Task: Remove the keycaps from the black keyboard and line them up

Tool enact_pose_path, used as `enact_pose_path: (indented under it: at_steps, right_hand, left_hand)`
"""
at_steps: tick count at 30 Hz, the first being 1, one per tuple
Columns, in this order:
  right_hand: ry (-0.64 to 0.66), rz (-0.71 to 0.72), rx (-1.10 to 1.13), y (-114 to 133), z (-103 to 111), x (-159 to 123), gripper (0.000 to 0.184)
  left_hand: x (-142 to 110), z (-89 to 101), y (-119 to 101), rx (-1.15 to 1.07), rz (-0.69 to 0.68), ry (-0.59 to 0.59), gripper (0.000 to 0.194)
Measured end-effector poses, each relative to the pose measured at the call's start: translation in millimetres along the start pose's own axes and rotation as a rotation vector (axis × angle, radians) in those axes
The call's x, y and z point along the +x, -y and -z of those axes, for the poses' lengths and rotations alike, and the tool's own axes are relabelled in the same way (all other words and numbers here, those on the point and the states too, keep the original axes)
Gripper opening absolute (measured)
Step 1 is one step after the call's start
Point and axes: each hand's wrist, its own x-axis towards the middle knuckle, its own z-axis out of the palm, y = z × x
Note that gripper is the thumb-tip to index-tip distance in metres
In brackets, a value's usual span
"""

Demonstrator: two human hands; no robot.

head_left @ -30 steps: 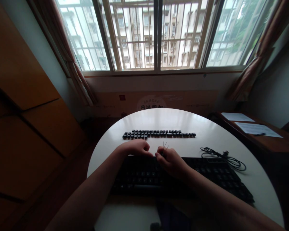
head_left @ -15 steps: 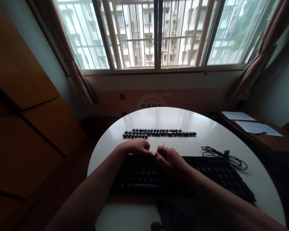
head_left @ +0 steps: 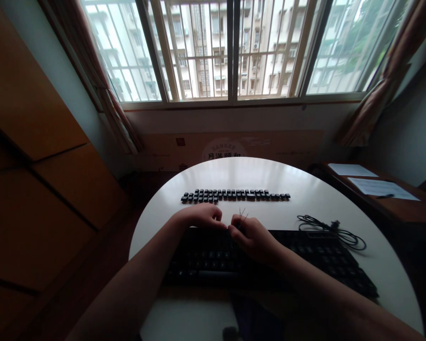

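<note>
Left hand (head_left: pixel 203 216) and right hand (head_left: pixel 251 234) meet over a keyboard (head_left: pixel 213 264); the right grips thin wires (head_left: pixel 242 216), likely springy, best held low; left's hold unclear.

2 curtains (head_left: pixel 108 106) beside a window (head_left: pixel 232 52)

White table (head_left: pixel 184 312), rounded far edge — black keyboard (head_left: pixel 213 265) lying across it. Left hand (head_left: pixel 206 217) over keyboard's far edge, thumb reaching toward right hand (head_left: pixel 246 232). Right hand closed on tool with thin wires (head_left: pixel 243 214) sticking up. Loose black keycaps (head_left: pixel 234 194) in rows beyond hands. Coiled cable (head_left: pixel 341 233) at keyboard's far right — papers (head_left: pixel 383 188) and pen (head_left: pixel 386 196) on brown side table (head_left: pixel 404 208).
</note>
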Motion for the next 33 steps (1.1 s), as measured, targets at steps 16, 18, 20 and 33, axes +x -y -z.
enact_pose_path:
  at_steps: [16, 18, 20, 33]
  right_hand:
    - [-0.002, -0.001, -0.015, -0.8, 0.2, -0.2, 0.015]
    - [0.002, -0.002, -0.01, -0.3, 0.3, -0.1, 0.015]
    - [0.004, 0.0, -0.009, 0.0, 0.3, 0.0, 0.015]
    - [0.016, -0.002, -0.01, 1.3, 1.8, -0.5, 0.015]
  left_hand:
    - [1.4, -1.4, 2.9, 0.004, -0.011, -0.002, 0.04]
    - [1.2, -1.0, 2.2, 0.008, -0.009, 0.001, 0.04]
    - [0.9, -0.5, 1.4, 0.007, -0.008, 0.002, 0.04]
    - [0.1, -0.2, 0.5, 0.003, 0.001, 0.002, 0.04]
